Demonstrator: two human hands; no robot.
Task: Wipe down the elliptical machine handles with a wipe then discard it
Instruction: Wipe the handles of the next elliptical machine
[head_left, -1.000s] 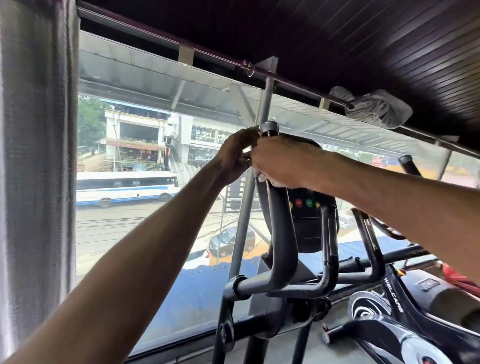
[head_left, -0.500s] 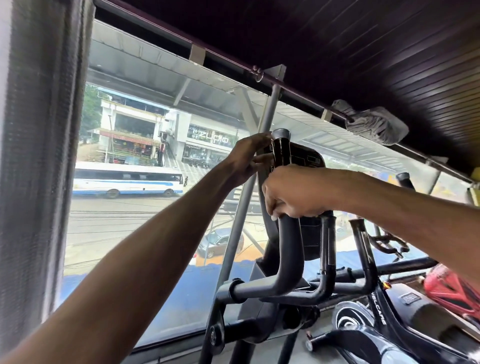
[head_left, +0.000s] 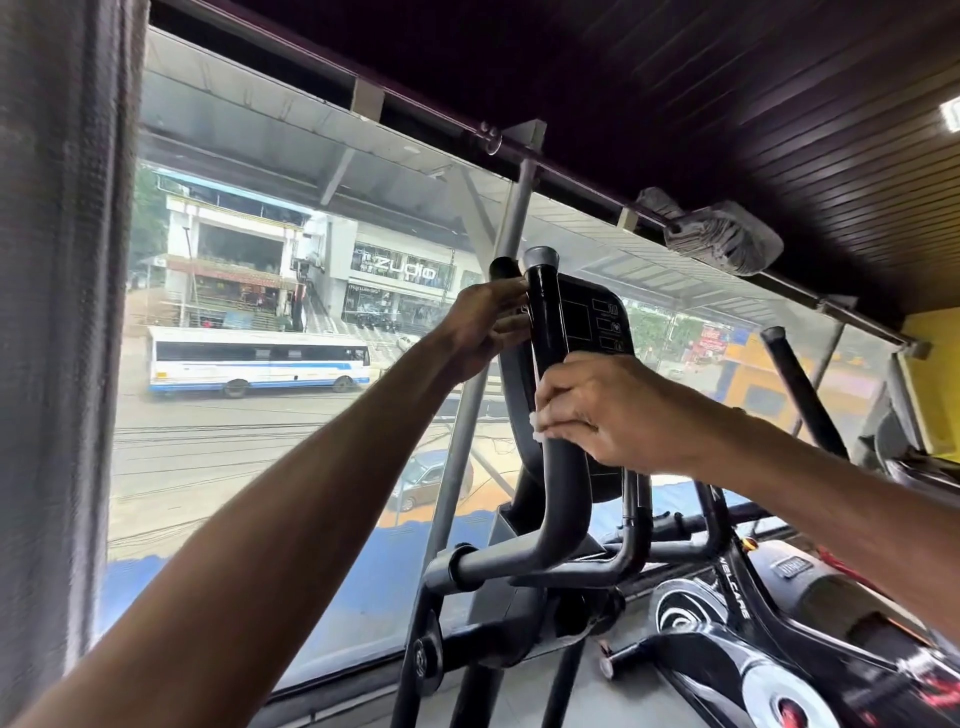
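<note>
Your right hand (head_left: 602, 410) wraps the handle (head_left: 545, 312) with the wipe (head_left: 535, 423) bunched under its fingers; your left hand (head_left: 483, 332) pinches the handle just above. Little wipe shows beyond that grip, so it may slip out, leaving your bare palm rubbing the bar below.

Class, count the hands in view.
2. The left hand holds the handle near its top; the right hand grips it lower down, through a white wipe. None seem hidden.

wipe (head_left: 536, 427): mostly hidden under the right hand (head_left: 602, 410); only a white edge shows
console (head_left: 597, 317): lower part hidden behind that hand
</note>
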